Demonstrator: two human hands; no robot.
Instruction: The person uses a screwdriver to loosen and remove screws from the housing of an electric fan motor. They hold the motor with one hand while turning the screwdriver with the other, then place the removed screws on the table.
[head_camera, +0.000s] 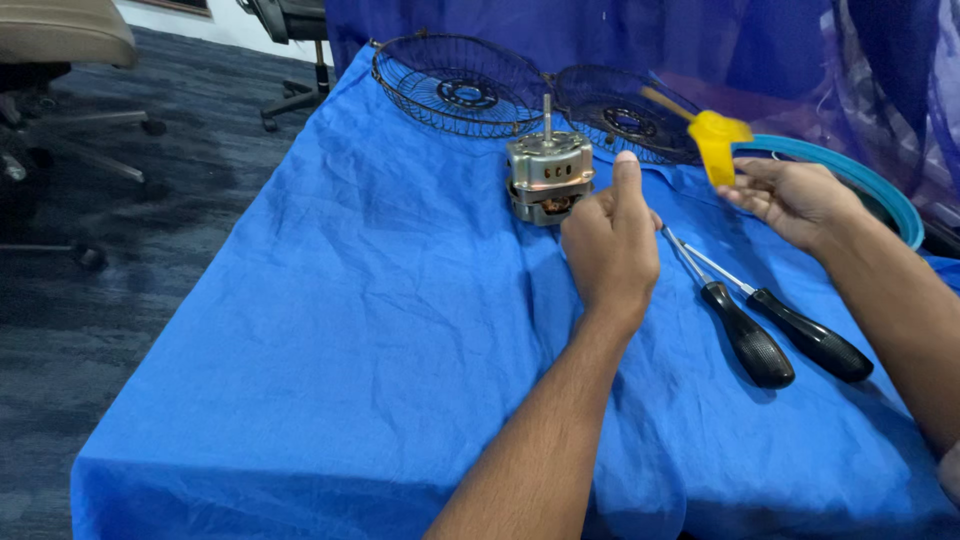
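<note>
A metal fan motor (548, 178) with an upright shaft stands on the blue cloth (350, 340). My left hand (610, 245) is curled just right of it, thumb raised beside its casing, fingers closed with nothing visible in them. My right hand (795, 200) hovers further right, its fingertips pinching a small yellow plastic part (720, 145), which looks blurred. Two black-handled screwdrivers (760, 325) lie on the cloth between my forearms.
Two black wire fan guards (455, 85) lie at the table's far end, and a light blue ring (860, 180) sits at the far right. Office chairs stand on the dark carpet (120, 250) to the left. A blue curtain hangs behind.
</note>
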